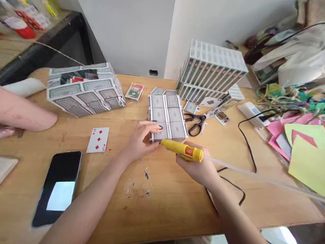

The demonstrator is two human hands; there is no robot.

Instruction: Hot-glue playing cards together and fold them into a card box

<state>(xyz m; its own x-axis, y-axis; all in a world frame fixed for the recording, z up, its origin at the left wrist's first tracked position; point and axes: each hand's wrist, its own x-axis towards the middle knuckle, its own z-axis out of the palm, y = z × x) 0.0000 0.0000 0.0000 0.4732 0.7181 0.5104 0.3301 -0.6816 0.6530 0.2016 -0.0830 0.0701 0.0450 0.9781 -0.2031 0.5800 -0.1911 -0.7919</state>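
Note:
My right hand (195, 167) is wrapped round a yellow hot glue gun (180, 149) with a long clear glue stick (243, 171) trailing from its back. The gun's nozzle points left, at the near edge of a box made of playing cards (167, 112), patterned backs outward. On that box's near left corner, my left hand (143, 139) grips with thumb in front and fingers over the top. Black-handled scissors (195, 123) lie against the box's right side. Whether glue is coming out is too small to tell.
Behind left stands a larger open-topped card box (88, 91); a card pack (134, 92) lies beside it. Stacked card packs (215, 64) rise at back right. A three of diamonds (98, 140) and a phone (59, 186) lie left, near another person's arm (27, 110). A black cable (247, 142) crosses right.

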